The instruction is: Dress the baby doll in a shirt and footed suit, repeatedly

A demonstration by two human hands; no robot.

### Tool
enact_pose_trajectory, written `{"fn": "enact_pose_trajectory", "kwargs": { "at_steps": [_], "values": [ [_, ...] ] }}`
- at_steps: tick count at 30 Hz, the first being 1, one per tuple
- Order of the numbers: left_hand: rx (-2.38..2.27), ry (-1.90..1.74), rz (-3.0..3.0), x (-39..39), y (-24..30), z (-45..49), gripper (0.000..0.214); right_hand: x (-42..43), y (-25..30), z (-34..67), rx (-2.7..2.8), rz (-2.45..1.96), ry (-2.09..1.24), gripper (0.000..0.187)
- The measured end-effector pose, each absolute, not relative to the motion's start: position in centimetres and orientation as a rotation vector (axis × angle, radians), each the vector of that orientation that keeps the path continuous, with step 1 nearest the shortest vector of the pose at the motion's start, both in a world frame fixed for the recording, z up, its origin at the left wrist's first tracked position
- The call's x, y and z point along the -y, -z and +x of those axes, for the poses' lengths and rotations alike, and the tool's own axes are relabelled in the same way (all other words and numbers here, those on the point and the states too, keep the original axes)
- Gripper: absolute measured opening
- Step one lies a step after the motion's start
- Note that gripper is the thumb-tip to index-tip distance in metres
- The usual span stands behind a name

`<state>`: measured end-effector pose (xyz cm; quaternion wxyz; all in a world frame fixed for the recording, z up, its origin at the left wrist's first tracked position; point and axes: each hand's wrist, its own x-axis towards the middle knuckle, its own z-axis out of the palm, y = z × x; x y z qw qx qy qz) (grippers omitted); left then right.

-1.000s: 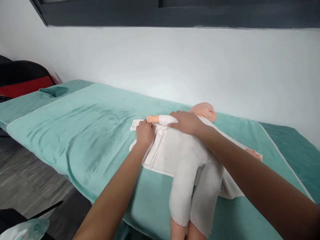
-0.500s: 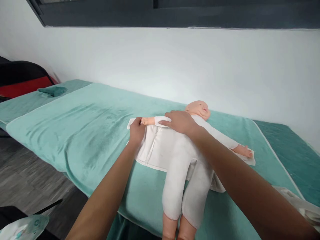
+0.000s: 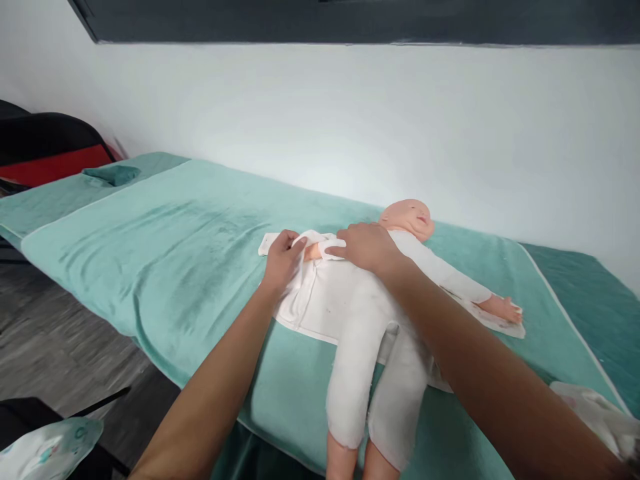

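Observation:
A baby doll point(image 3: 367, 333) with a white cloth body lies on its back on the bed, its bald head point(image 3: 409, 219) turned to the right. Under its torso a white baby shirt point(image 3: 320, 310) is spread out. My left hand point(image 3: 284, 262) pinches a fold of the shirt between thumb and fingers, beside the doll's hand, which the cloth partly covers. Wrapped over the doll's upper arm near the shoulder is my right hand point(image 3: 367, 247), thumb in front. The doll's other arm point(image 3: 463, 280) stretches out over a shirt sleeve point(image 3: 505, 327).
A pale green sheet point(image 3: 190, 227) covers the bed, which stands against a white wall. A darker green cloth point(image 3: 111, 175) lies at the far left, near a black and red chair point(image 3: 55, 147). Crumpled whitish fabric point(image 3: 595, 413) lies at right; a printed cloth point(image 3: 53, 450) is lower left.
My left hand has drawn shirt cloth up over the doll's hand, where the hand and forearm were bare before. My right hand stays on the arm. The view has shifted slightly.

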<state>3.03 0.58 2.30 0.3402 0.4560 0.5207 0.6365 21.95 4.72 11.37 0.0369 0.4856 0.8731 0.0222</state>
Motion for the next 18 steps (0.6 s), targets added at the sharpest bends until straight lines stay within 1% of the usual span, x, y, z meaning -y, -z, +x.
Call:
{"fn": "enact_pose_trajectory", "kwargs": {
  "at_steps": [2,4,13,18],
  "values": [
    [-1.329,-1.56,1.301,-0.5,-2.4,3.6,0.024,-4.9,-11.2,21.9,-2.684,1.479,-0.083,0.049],
    [-1.271,-1.521,1.283,-0.5,-2.7,4.1,0.025,-5.0,-11.0,21.9,-2.694,1.477,-0.105,0.049],
    [-1.12,-1.6,1.027,-1.3,-3.7,6.7,0.027,-4.9,-10.9,21.6,-2.696,1.416,-0.134,0.051],
    [-0.998,-1.609,0.943,-1.3,-4.3,8.3,0.025,-4.9,-11.0,21.5,-2.687,1.382,-0.174,0.035]
  ]
}}
